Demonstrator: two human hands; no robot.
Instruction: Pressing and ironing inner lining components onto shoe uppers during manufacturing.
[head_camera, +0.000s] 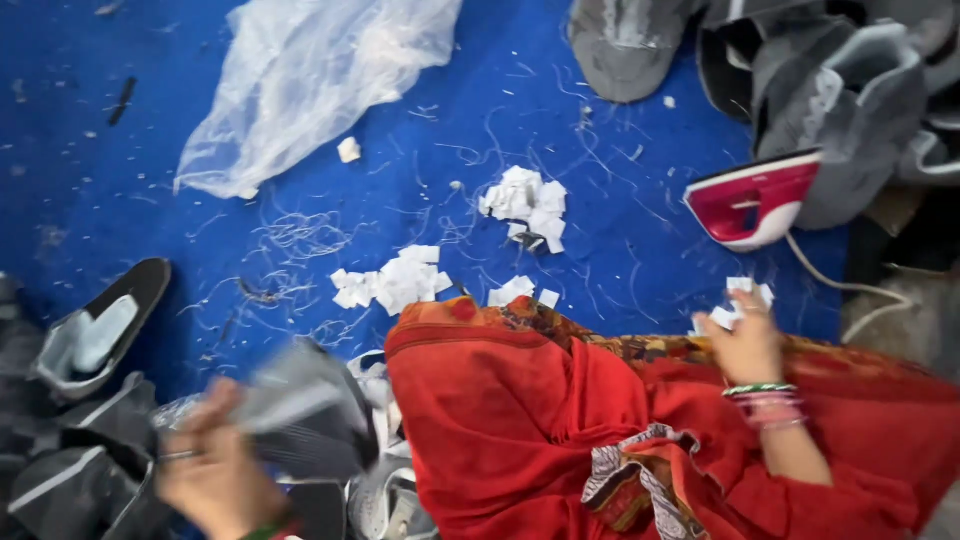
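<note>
My left hand (215, 470) at the lower left grips a grey and black fabric shoe piece (300, 405); both are blurred. My right hand (745, 345) rests on the red cloth (520, 420) over my lap and pinches a small bunch of white paper tags (738, 303). Bangles circle that wrist. Loose piles of white tags (393, 282) and another pile of tags (527, 203) lie on the blue mat (100, 190) ahead of me.
A crumpled clear plastic bag (305, 80) lies at the top left. A pink and white iron (752, 200) with its cord sits at the right. Grey shoe pieces (850, 90) are heaped at the top right, more shoe pieces (90, 340) at the left. Thread scraps litter the mat.
</note>
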